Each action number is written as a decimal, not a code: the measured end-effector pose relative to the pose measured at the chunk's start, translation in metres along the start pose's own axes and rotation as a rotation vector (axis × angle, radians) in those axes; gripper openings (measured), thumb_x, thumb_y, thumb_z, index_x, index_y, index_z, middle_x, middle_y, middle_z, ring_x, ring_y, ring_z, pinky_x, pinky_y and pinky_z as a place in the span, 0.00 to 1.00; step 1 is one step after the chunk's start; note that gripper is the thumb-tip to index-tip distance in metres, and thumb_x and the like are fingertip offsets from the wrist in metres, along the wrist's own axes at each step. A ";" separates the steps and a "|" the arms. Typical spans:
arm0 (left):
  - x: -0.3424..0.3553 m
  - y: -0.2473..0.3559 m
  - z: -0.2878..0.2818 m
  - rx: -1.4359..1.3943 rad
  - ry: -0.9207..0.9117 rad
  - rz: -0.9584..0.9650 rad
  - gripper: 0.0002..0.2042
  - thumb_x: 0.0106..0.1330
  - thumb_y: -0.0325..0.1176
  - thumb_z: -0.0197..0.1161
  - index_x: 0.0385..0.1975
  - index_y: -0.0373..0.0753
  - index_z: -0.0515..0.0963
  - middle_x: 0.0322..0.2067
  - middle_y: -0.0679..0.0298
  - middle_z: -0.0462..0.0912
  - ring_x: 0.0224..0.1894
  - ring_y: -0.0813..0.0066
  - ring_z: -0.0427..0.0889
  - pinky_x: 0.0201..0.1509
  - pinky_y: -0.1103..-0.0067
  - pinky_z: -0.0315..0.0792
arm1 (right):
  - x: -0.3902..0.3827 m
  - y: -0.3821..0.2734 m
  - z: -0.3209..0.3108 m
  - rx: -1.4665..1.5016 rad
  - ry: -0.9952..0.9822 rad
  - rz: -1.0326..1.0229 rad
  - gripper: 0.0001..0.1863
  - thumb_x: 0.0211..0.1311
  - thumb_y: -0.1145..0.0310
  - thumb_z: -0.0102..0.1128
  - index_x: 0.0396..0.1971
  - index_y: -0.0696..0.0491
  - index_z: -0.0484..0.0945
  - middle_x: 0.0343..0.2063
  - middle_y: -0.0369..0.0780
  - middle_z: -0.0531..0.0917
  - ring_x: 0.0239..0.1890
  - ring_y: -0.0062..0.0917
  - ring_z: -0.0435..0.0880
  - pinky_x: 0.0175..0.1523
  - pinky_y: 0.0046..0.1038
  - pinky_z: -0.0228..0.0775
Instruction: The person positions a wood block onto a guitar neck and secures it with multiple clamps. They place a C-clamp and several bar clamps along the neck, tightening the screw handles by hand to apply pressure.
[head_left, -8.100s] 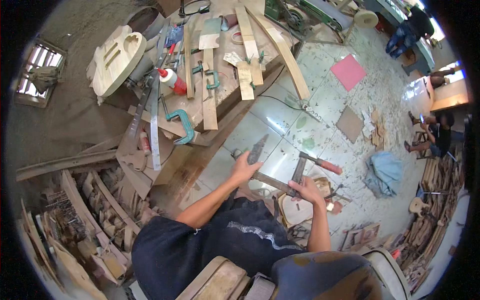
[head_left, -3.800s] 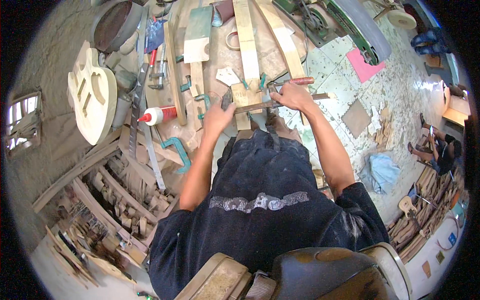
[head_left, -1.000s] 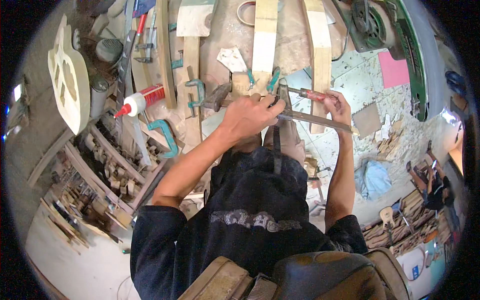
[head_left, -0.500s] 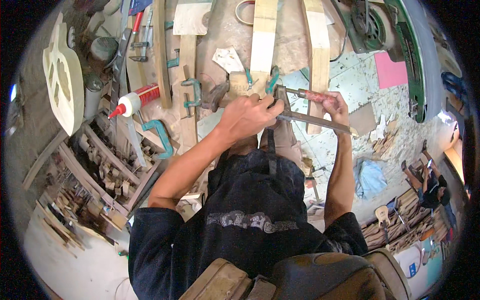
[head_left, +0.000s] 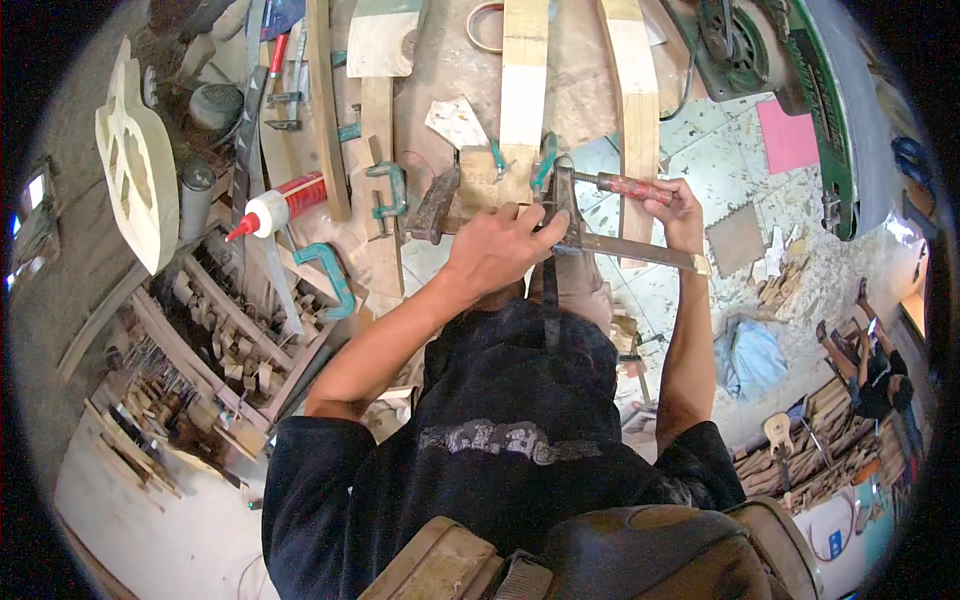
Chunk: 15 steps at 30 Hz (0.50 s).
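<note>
A metal bar clamp [head_left: 640, 249] lies crosswise in front of me, around the near end of a light wooden workpiece [head_left: 495, 188]. My left hand [head_left: 503, 246] is closed over the middle of the clamp, its fingers curled near the sliding jaw; they partly hide the bar. With thumb and fingertips, my right hand [head_left: 682, 213] pinches the outer end of the clamp's red screw handle [head_left: 635, 188]. The clamp's fixed jaw [head_left: 435, 205] stands at the workpiece's left side. Two small green clamps [head_left: 545, 160] sit on the workpiece just ahead.
Left are a glue bottle [head_left: 285, 205], green C-clamps [head_left: 330, 280], a carved wooden body [head_left: 140, 165] and a crate of offcuts [head_left: 195, 355]. Long wooden pieces [head_left: 638, 120] run away from me. A green machine [head_left: 825, 120] stands right. Another person [head_left: 875, 370] sits far right.
My right hand has shifted its hold on the red handle, from wrapped fingers to a fingertip pinch. The left hand stays on the clamp, slightly lower in view. The whole view has shifted a little.
</note>
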<state>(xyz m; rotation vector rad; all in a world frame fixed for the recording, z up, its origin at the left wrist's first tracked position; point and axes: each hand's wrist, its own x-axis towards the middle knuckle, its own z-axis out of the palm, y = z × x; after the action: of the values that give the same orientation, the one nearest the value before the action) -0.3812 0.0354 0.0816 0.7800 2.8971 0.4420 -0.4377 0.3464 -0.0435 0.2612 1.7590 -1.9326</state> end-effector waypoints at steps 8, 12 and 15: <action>0.001 0.002 -0.006 -0.014 -0.042 -0.026 0.23 0.50 0.39 0.66 0.50 0.51 0.76 0.28 0.68 0.73 0.28 0.70 0.79 0.28 0.77 0.76 | 0.000 -0.006 0.000 -0.217 0.007 0.024 0.13 0.65 0.67 0.60 0.45 0.58 0.76 0.33 0.36 0.81 0.28 0.14 0.75 0.30 0.17 0.67; 0.001 0.001 -0.006 -0.040 -0.045 -0.028 0.23 0.51 0.39 0.65 0.51 0.51 0.76 0.28 0.68 0.73 0.29 0.69 0.79 0.28 0.77 0.76 | -0.002 -0.006 0.004 -0.255 0.035 -0.033 0.15 0.66 0.62 0.60 0.43 0.58 0.77 0.30 0.34 0.81 0.24 0.12 0.70 0.23 0.17 0.61; 0.000 0.001 -0.007 -0.049 -0.046 -0.024 0.24 0.50 0.39 0.65 0.52 0.52 0.76 0.29 0.68 0.73 0.29 0.69 0.79 0.28 0.77 0.75 | -0.001 -0.003 0.003 -0.189 0.013 0.002 0.15 0.65 0.61 0.60 0.44 0.57 0.77 0.30 0.34 0.80 0.24 0.12 0.71 0.23 0.17 0.62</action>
<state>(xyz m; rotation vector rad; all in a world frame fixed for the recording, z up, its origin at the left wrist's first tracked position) -0.3822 0.0343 0.0884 0.7377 2.8390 0.4840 -0.4381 0.3438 -0.0403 0.2085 1.9331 -1.7522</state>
